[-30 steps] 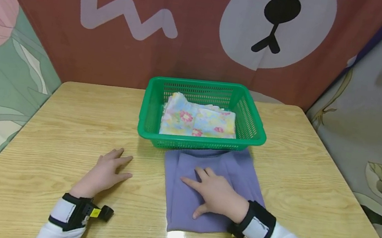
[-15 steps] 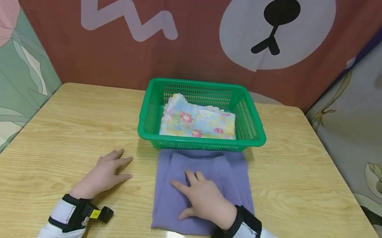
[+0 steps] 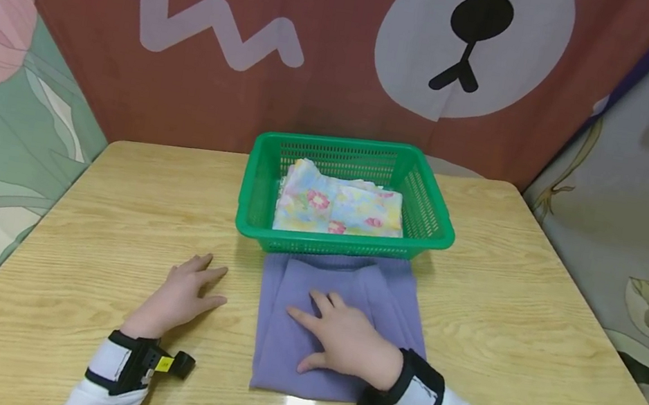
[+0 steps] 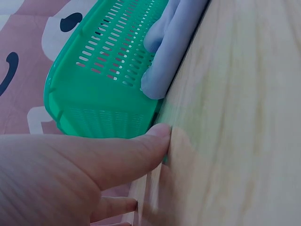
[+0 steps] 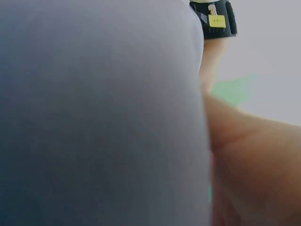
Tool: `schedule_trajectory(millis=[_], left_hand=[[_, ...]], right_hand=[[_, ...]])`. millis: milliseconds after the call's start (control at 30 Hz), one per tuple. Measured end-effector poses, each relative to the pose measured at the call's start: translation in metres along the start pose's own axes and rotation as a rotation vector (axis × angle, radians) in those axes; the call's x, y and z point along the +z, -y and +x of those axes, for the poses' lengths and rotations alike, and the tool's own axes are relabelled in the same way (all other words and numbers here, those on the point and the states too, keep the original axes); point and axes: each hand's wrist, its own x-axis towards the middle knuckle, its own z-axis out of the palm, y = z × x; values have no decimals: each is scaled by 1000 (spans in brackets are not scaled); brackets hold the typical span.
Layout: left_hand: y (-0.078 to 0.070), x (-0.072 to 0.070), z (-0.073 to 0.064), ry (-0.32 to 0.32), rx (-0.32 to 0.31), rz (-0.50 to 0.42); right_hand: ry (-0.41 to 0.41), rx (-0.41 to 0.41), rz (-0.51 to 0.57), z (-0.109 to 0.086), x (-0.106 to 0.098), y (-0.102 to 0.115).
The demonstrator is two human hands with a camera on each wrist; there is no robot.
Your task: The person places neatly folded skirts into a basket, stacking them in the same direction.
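A folded purple cloth (image 3: 344,282) lies on the table in front of the green basket, its far edge right at the basket's foot. My right hand (image 3: 344,342) rests on the middle of it with fingers spread. In the right wrist view the cloth (image 5: 103,117) fills the left side, close and blurred, beside part of the hand (image 5: 263,160). To the left of the cloth, my left hand (image 3: 178,296) rests on the bare wood, fingers spread, holding nothing. The left wrist view shows its thumb (image 4: 136,153) on the tabletop and the cloth's thick folded edge (image 4: 171,56) beyond.
The green plastic basket (image 3: 344,242) stands at the back middle of the wooden table (image 3: 161,199). Inside it lies folded floral fabric (image 3: 339,205). A brown curtain (image 3: 326,105) with a printed animal face hangs behind the table, and patterned drapes (image 3: 629,227) flank it.
My right hand and the purple cloth under it have shifted left and slightly toward me, and the cloth now sits straighter before the basket. The left hand stays where it was.
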Motion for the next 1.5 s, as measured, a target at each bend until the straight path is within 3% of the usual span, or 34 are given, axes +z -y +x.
schedule_trajectory(millis=[267, 333, 567, 700, 833, 1033, 1100, 1200, 1400, 1500], left_hand=[[0, 0, 0, 4, -14, -5], [0, 0, 0, 3, -11, -5], [0, 0, -1, 5, -4, 12], [0, 1, -2, 5, -7, 13], [-1, 2, 0, -21, -30, -39], [-6, 0, 7, -114, -198, -246], [-8, -2, 7, -104, -258, -309], [-11, -1, 8, -68, -296, -414], [-21, 7, 10, 59, -325, -939], [-27, 12, 10, 109, -311, -1104]], right_hand=[[74, 8, 368, -21, -22, -31], [48, 70, 442, -30, -28, -44], [-95, 402, 610, -63, -27, -98], [-112, 537, 628, -76, -19, -118], [-109, 608, 657, -80, -12, -131], [-159, 661, 859, -79, -4, -142], [-171, 664, 922, -78, -3, -144], [-173, 637, 1024, -78, 0, -147], [-154, 607, 1221, -77, 6, -150], [-120, 566, 1287, -76, 9, -148]])
